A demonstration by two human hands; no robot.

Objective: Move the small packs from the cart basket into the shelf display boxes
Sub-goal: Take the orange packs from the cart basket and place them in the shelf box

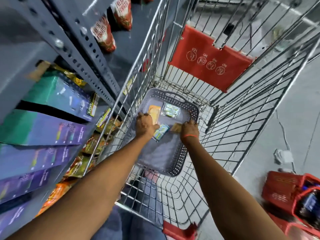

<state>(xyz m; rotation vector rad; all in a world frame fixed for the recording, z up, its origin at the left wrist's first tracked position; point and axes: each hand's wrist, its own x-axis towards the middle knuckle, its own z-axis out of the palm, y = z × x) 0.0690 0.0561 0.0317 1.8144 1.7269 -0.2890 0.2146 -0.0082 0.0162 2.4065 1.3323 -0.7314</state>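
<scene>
A grey perforated basket (181, 158) sits inside the wire cart. Small packs lie in its far half: an orange pack (154, 110), a clear pack of green-white pieces (170, 110), and a light green pack (161, 133). My left hand (144, 125) reaches into the basket with fingers curled over the orange pack's near end, the green pack just beside its wrist. My right hand (189, 129) is closed on a small brown pack (175, 127) near the basket's right wall. Purple-green display boxes (52, 129) stand on the shelf at left.
The wire cart (242, 118) with its red child-seat flap (207, 61) fills the centre and right. Grey shelving (83, 54) with red tomato pouches (103, 34) and snack packets (90, 146) runs along the left. Red hand baskets (292, 198) rest on the floor at lower right.
</scene>
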